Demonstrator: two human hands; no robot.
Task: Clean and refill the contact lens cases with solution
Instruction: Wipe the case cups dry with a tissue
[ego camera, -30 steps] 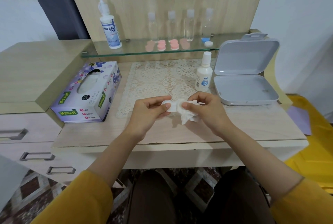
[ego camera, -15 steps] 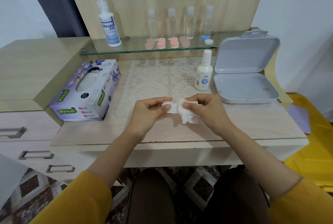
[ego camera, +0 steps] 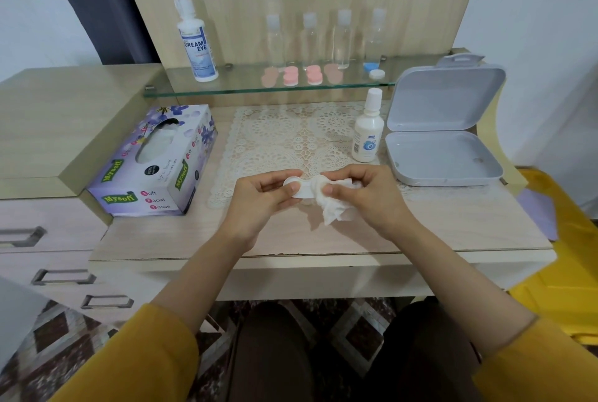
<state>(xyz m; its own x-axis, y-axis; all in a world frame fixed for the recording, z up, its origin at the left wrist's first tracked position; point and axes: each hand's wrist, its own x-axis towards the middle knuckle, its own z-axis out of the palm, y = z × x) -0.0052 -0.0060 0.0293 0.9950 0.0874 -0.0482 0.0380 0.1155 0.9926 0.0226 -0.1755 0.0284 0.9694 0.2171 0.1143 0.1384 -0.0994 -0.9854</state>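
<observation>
Over the table's [ego camera: 453,230] front middle, at 6 o'clock from the lace mat [ego camera: 291,139], you hold the case [ego camera: 299,190] up between both hands. Your left hand [ego camera: 259,199] pinches the case's left well, thumb on top and fingers [ego camera: 275,179] behind. Your right hand [ego camera: 369,199] has its fingers curled, pinching a crumpled tissue [ego camera: 335,213] and pressing it onto the right well. The tissue's tail hangs toward 6 o'clock; can't tell if it touches the table.

Case axis: the long side runs 9 to 3 o'clock, roughly level, parallel to the table's front edge. The left well's round rim shows and seems to face up, a bit toward you. The right well is hidden under the tissue. Lids on or off: can't tell.

Step, as I judge it: cleaning, wiping the right well. Refill not begun. At 1 o'clock from your hands the small bottle [ego camera: 367,129] stands upright and capped, just beside the open grey box [ego camera: 443,158] at 2 o'clock. At 11 o'clock the big bottle [ego camera: 195,42] stands on the glass shelf [ego camera: 226,87], with pink cases [ego camera: 291,76] at 12. At 9 to 10 o'clock lies the tissue box [ego camera: 155,162].

Next move likely calls for working the tissue round inside the well, then doing the left well, so your left pinch must shift to the bridge or the wiped side. Then drop the tissue, free the right hand and uncap a bottle. Keep the case level, wells up, so solution stays in.
</observation>
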